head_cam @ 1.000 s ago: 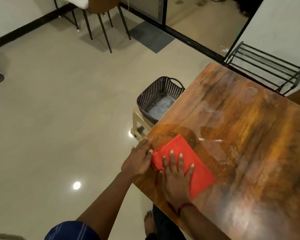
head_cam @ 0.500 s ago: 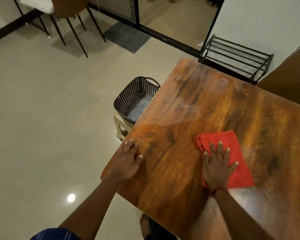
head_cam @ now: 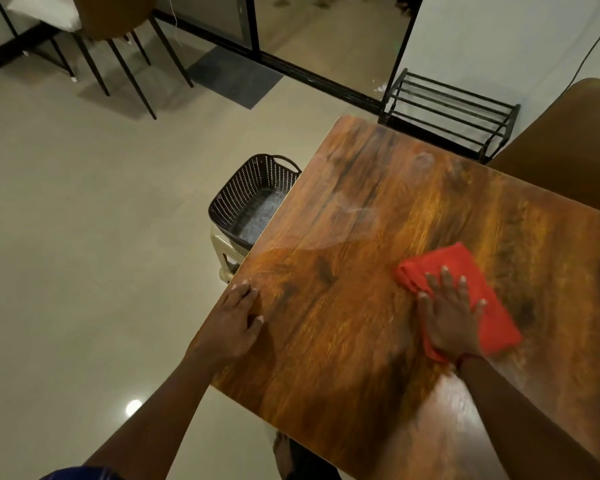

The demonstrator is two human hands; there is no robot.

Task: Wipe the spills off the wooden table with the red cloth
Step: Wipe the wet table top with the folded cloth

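Note:
The wooden table (head_cam: 343, 341) fills the right half of the head view. A folded red cloth (head_cam: 492, 317) lies on its middle-right part. My right hand (head_cam: 449, 317) presses flat on the cloth with fingers spread, covering its near-left part. My left hand (head_cam: 232, 323) rests flat on the table's left edge, fingers apart and holding nothing. Pale cloudy smears (head_cam: 354, 211) show on the far part of the tabletop, with another smear (head_cam: 423, 161) near the far edge. A wet sheen (head_cam: 461, 407) lies beside my right forearm.
A dark woven basket (head_cam: 250, 199) sits on a beige stool (head_cam: 226, 254) against the table's left side. A black metal rack (head_cam: 447, 112) stands beyond the far corner. A brown chair back (head_cam: 568, 143) is at the right. More chairs (head_cam: 118, 46) stand far left.
My right hand slid the red cloth from the table's left edge to its middle-right part. My left hand left the cloth and stayed flat at the left edge.

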